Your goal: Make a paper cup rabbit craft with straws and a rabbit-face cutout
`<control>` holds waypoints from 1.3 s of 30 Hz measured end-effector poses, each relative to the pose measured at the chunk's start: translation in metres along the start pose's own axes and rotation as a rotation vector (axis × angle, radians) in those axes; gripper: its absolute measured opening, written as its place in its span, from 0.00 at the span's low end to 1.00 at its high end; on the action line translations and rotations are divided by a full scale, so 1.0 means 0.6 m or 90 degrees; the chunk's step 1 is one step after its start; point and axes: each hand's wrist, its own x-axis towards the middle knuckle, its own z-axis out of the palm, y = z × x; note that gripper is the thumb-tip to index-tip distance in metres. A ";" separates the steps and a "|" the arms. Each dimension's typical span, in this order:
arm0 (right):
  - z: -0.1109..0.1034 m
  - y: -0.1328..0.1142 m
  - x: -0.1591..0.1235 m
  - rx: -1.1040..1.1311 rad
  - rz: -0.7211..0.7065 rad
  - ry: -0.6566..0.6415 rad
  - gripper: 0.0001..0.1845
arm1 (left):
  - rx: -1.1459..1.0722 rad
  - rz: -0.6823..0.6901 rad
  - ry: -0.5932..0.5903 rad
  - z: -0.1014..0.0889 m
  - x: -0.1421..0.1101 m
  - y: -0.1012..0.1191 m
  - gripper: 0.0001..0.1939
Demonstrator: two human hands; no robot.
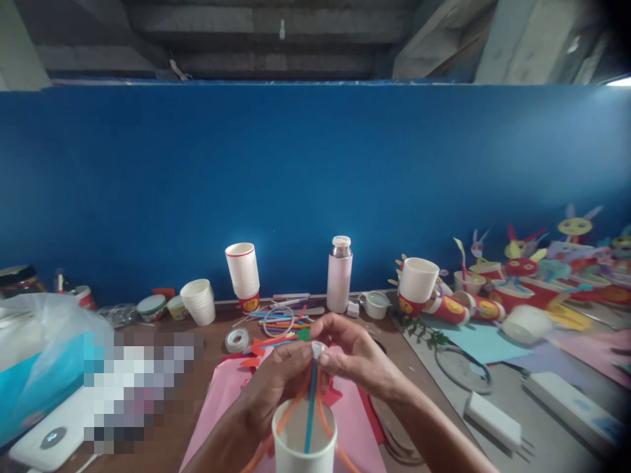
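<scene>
White cup (304,462) — cut off at bottom edge

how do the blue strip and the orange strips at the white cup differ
The blue strip looks straight, while the orange strips curve. The blue strip runs down into the opening of the white cup; the orange strips spread to both sides and also show outside it. Both are narrow and lead up toward the left hand and right hand.

white cup (305,462) is sitting bottom centre of frame, blue stick (310,417) is poking up from inside, orange strips (324,418) are bending down either side, white bit (318,349) is showing up top
</scene>
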 end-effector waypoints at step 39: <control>0.002 0.028 0.012 -0.379 -0.015 0.254 0.09 | 0.079 0.098 0.120 -0.018 0.023 0.003 0.13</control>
